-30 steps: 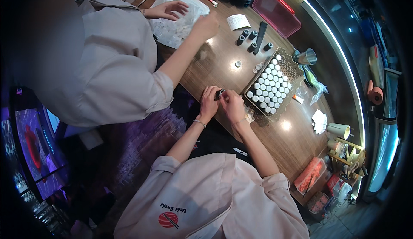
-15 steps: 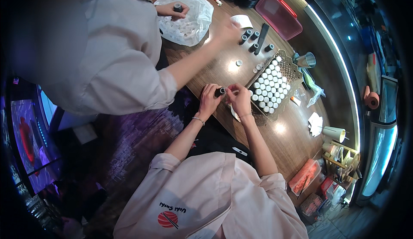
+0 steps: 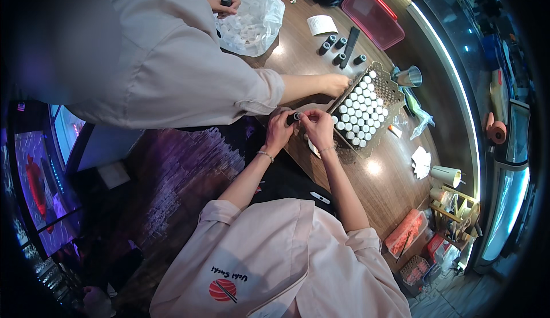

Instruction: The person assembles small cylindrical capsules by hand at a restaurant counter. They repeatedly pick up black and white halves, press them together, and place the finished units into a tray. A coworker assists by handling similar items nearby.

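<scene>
My left hand [image 3: 278,132] is wrapped round a small dark bottle [image 3: 293,118] above the table's near edge, its top turned toward my other hand. My right hand [image 3: 318,128] is closed in a pinch at the top of that bottle; whatever lies between its fingertips is too small to make out. Just right of this hand, a box [image 3: 385,93] with a pierced pattern holds rows of small bottles with white caps [image 3: 359,112]. Farther back, several loose dark bottles [image 3: 339,59] stand beside a long black object [image 3: 350,48].
A co-worker's arm [image 3: 306,87] crosses the table from the left, its hand [image 3: 334,83] at the box. That person's other hand [image 3: 224,6] holds a dark bottle over a white plastic bag [image 3: 266,14]. A pink container [image 3: 372,20] and a clear cup [image 3: 409,77] stand behind.
The co-worker's near arm has swung toward me and right, from the white paper to the box. The small white piece on the table is now out of sight. My hands stay at the bottle.
</scene>
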Motion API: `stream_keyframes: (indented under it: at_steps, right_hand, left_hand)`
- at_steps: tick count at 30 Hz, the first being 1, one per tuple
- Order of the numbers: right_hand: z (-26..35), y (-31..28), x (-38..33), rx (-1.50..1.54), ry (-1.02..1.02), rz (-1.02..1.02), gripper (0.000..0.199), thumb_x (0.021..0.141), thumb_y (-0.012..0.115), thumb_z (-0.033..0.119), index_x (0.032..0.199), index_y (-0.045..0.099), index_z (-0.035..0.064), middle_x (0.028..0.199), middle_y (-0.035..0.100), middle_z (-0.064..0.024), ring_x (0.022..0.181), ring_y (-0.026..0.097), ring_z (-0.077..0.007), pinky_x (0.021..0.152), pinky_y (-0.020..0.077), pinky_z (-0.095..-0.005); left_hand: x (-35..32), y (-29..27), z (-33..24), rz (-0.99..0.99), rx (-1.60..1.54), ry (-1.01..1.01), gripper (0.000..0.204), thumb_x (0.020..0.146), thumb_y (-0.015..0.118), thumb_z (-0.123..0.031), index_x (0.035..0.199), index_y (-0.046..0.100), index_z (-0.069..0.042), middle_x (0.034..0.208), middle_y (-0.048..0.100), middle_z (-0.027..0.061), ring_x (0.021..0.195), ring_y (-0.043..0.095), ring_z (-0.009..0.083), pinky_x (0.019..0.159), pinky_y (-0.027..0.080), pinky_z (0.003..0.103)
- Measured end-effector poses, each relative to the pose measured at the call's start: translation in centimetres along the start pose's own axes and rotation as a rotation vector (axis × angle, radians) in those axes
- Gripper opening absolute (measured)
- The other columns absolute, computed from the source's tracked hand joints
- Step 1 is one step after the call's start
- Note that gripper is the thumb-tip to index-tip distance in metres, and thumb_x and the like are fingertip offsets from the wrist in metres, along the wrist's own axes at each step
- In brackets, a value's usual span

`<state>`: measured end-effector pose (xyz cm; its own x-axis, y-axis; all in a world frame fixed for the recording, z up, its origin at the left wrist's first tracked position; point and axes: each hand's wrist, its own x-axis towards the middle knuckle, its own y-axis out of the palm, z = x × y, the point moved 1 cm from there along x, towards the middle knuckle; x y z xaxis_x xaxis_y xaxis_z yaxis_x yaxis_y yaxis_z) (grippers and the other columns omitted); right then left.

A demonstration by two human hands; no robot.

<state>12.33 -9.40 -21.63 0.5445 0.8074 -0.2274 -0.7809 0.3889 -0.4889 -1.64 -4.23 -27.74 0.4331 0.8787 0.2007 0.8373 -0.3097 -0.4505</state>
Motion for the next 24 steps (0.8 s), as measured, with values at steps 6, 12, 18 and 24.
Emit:
stream_keyframes:
  at_steps: [6,12,18,24]
  right_hand:
    - [0.9,0.0,0.3,-0.032,0.028,0.055,0.023,0.087,0.078,0.018,0.089,0.075,-0.0048,0.077,0.076,-0.0139,0.072,0.074,-0.0184,0.068,0.0577,-0.032]
    - [2.0,-0.5,1.3,-0.128,0.06,0.104,0.023,0.082,0.079,0.019,0.085,0.076,-0.0038,0.074,0.074,-0.0195,0.071,0.076,-0.0274,0.07,0.059,-0.0377]
    - [2.4,-0.8,2.7,-0.258,0.018,0.195,0.019,0.078,0.082,0.015,0.08,0.075,-0.0024,0.071,0.072,-0.0187,0.067,0.074,-0.0268,0.067,0.0576,-0.0373]
    - [2.0,-0.5,4.3,-0.329,-0.021,0.293,0.018,0.079,0.084,0.011,0.076,0.072,-0.0022,0.064,0.071,-0.0115,0.059,0.071,-0.0175,0.059,0.0554,-0.0324]
  left_hand:
    - [0.4,-0.3,-0.3,-0.048,0.039,0.108,0.037,0.07,0.084,0.001,0.102,0.066,-0.004,0.106,0.068,0.0125,0.103,0.065,0.0358,0.088,0.053,0.043]
    - [0.5,-0.2,-0.1,-0.05,0.016,0.118,0.037,0.07,0.083,0.002,0.102,0.065,-0.003,0.105,0.067,0.012,0.101,0.063,0.0353,0.086,0.052,0.043]
    - [0.5,-0.3,-0.2,-0.059,0.012,0.126,0.037,0.07,0.083,0.002,0.102,0.065,-0.003,0.103,0.067,0.0114,0.099,0.063,0.0348,0.085,0.052,0.042]
    - [0.6,-0.3,0.0,-0.063,0.009,0.14,0.035,0.072,0.086,-0.002,0.101,0.065,-0.002,0.102,0.067,0.0108,0.098,0.063,0.0341,0.085,0.052,0.042]
